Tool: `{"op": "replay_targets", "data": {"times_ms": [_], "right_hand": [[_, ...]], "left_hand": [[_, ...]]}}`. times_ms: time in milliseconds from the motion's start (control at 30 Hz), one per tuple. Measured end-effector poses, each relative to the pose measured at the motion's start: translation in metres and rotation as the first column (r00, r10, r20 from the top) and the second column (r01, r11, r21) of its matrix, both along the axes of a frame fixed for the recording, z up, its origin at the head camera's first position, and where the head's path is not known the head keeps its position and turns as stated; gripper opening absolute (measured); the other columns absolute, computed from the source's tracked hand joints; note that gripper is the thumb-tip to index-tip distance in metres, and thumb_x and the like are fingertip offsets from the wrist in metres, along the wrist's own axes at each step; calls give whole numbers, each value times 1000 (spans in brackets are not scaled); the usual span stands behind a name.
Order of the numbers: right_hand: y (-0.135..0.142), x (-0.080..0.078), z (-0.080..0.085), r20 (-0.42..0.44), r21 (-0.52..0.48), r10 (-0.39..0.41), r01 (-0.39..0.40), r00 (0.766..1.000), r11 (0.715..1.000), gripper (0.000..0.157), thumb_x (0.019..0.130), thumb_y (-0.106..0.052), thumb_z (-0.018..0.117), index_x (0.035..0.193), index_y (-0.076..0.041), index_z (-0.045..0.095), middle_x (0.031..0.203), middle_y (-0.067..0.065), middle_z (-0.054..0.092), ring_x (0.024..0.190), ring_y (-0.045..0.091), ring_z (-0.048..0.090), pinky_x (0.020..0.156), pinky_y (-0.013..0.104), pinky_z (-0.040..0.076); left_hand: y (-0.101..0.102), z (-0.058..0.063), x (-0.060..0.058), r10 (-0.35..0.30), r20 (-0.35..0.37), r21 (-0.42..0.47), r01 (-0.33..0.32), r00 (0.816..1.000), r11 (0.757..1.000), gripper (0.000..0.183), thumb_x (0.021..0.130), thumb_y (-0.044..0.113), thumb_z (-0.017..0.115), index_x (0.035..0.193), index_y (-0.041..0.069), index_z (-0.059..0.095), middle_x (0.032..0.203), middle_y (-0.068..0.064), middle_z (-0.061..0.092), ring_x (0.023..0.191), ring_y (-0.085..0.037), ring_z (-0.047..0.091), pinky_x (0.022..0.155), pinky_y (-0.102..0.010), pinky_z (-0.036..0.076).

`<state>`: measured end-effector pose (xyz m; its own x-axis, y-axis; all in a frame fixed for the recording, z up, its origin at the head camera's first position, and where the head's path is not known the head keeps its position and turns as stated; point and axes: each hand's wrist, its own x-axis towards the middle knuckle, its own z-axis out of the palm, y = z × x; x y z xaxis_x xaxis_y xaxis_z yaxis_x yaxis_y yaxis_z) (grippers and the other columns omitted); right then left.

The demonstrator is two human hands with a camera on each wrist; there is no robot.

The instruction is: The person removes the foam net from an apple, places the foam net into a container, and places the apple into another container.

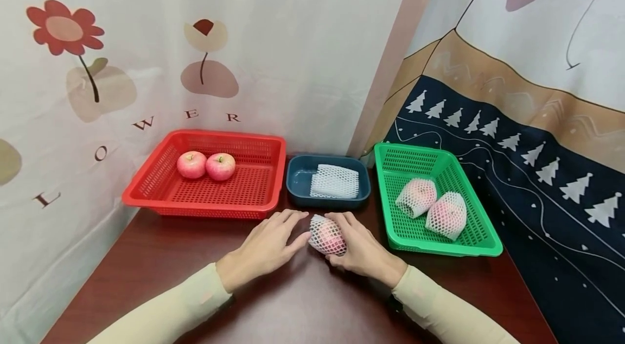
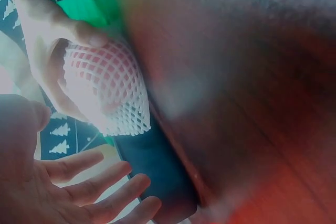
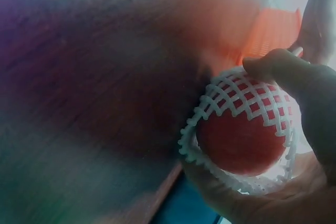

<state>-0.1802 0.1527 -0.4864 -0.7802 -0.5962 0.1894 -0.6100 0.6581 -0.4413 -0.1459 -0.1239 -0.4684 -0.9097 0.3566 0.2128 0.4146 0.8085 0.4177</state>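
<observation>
At far left I see the red basket [image 1: 259, 184], holding two bare apples [image 1: 221, 167] side by side. Nearer on the desk [image 1: 322, 300], the left hand [image 1: 266, 242] has its fingers extended and spread, its grip empty, just beside the netted apple [image 1: 326, 236]. That apple sits at near centre between the hands, in front of the blue tray [image 1: 322, 203] with its spare nets [image 1: 337, 182]; I cannot tell whether it touches the desk. The right hand [image 1: 363, 249] has its grip closed round it, thumb and fingers curled. The right wrist view shows red skin bare at the net's mouth. At right, the green basket [image 1: 439, 248] holds two wrapped apples [image 1: 446, 216]. I judge the netting step nearly complete; the next move calls for settling the mesh gently, then carrying the fruit right.
</observation>
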Motion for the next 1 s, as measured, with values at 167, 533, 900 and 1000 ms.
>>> {"op": "replay_targets", "data": {"times_ms": [167,533,900,1000], "right_hand": [[2,-1,4,2,-25,-8,8,1000,1000,92,86,-23,102,164,-13,54,146,8,66,124,19,68,107,44,66],[5,2,24,-79,-95,27,-34,997,995,93,84,-24,102,164,-12,54,154,5,64,131,18,67,112,43,64],[3,5,39,-124,-143,70,-87,990,986,93,82,-21,100,162,-12,55,153,4,65,128,16,69,108,40,65],[3,6,43,-116,-149,70,-87,991,985,93,82,-20,100,162,-12,54,152,3,65,127,15,69,107,39,65]], "left_hand": [[-1,-1,2,8,-21,17,-8,1000,1000,53,114,44,73,158,14,70,151,-10,76,138,-32,74,119,-57,62],[0,3,-1,-48,-209,54,61,977,997,27,114,25,77,138,14,81,132,-4,81,122,-23,76,109,-45,67],[1,10,-1,-79,-340,145,135,937,980,22,106,16,87,128,14,83,122,-2,78,117,-19,74,103,-41,68],[-1,12,-1,-89,-338,170,153,937,973,30,103,16,91,131,12,82,126,-3,78,120,-21,75,106,-43,68]]}}
